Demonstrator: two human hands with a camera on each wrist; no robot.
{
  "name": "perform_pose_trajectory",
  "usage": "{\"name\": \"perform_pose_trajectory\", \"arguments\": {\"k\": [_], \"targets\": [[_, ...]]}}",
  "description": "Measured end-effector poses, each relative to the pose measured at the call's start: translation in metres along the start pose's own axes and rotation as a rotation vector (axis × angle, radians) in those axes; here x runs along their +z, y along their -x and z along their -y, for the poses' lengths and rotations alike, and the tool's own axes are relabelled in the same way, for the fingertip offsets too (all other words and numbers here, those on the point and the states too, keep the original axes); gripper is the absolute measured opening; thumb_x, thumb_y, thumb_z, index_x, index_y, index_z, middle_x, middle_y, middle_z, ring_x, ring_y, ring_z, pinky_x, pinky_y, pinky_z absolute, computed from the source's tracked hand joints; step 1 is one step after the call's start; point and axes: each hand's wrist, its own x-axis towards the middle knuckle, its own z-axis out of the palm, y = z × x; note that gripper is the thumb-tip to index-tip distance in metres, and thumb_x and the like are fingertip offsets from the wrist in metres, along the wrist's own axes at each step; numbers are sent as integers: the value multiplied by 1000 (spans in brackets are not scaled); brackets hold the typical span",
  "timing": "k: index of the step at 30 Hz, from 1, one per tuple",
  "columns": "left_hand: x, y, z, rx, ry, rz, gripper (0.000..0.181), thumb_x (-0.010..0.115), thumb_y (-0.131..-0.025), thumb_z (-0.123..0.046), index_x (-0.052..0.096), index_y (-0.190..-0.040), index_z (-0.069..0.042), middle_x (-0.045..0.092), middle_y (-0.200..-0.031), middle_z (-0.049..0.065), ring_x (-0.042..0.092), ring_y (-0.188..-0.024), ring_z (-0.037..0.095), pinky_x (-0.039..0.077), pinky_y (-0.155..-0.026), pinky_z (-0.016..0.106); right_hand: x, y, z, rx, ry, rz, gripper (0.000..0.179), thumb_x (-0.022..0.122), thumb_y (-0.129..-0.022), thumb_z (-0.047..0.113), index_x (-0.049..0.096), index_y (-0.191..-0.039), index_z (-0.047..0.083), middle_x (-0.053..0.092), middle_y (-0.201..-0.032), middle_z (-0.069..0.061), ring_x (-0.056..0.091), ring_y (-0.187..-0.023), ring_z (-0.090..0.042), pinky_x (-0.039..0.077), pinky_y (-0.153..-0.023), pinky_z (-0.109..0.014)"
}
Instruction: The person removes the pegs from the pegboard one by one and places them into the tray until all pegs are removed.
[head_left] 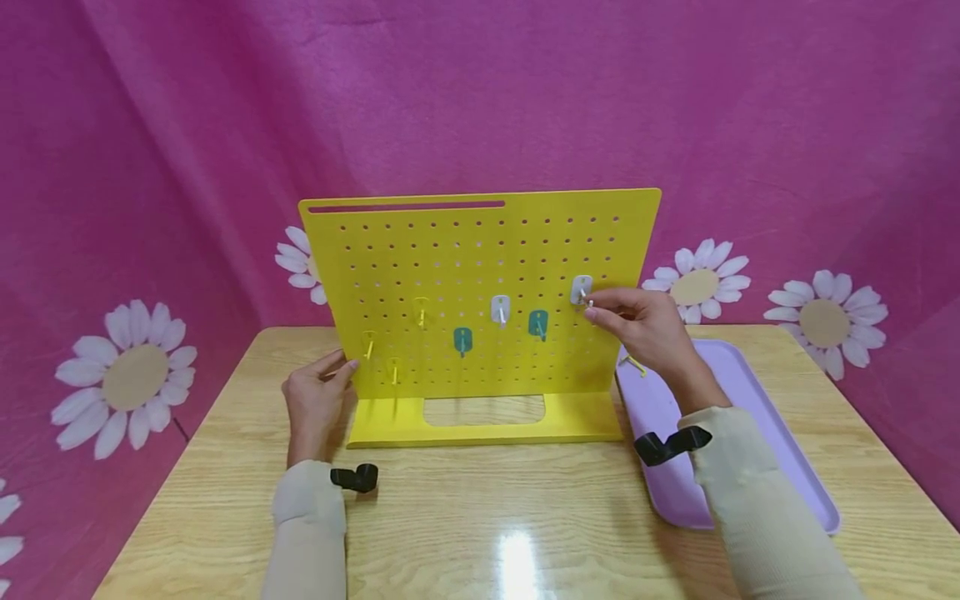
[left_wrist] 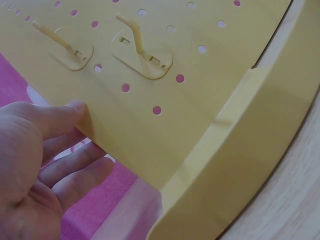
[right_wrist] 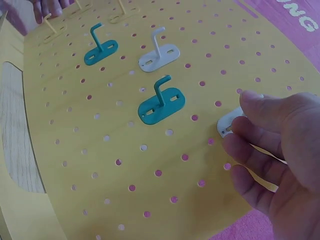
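A yellow pegboard [head_left: 562, 204] stands upright on its base. My left hand [head_left: 318, 396] holds its left edge low down, thumb on the front face and fingers behind. At the right side of the board, my right hand [head_left: 648, 329] pinches a white hook [head_left: 582, 285]; the fingers partly cover its plate [right_wrist: 226, 121] in the right wrist view. Another white hook [head_left: 500, 308] sits mid-board, between two teal hooks [right_wrist: 162, 106]. Three yellow hooks [left_wrist: 145, 55] are on the board's left part, nearest my left hand.
To the right, a lilac tray [head_left: 750, 433] lies on the wooden table [head_left: 435, 525], partly under my right forearm. A yellow hook [head_left: 636, 367] shows at its far left end. Behind the board hangs a magenta cloth [head_left: 480, 100] with daisies.
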Motion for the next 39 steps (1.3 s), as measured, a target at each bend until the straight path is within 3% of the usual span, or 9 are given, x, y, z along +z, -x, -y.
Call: {"name": "perform_pose_trajectory", "arguments": {"k": [19,30,39], "targets": [[0,0,0,-45,-7,15,33,73,-94,-23,72,-125,-12,71,-118,9,69,-96,24,56,-73,20,-6,3,7,16,-4,-36,17,74,-91,9,77,-104,-2,74,-94,-13,62,-76,-14,51,-66,-18],[0,0,-3,-26,-4,1,32,74,-93,-17,72,-124,-9,71,-116,11,69,-94,26,55,-68,18,-30,19,-3,-29,6,-74,15,75,-88,0,77,-103,-2,74,-93,-12,61,-75,-6,49,-64,-15],[0,1,-4,-12,-14,-8,31,74,-93,-18,73,-122,-8,72,-115,10,69,-93,25,55,-67,16,-51,39,-19,33,90,-101,18,76,-91,10,78,-105,0,74,-92,-1,59,-75,-6,47,-58,-18]]}}
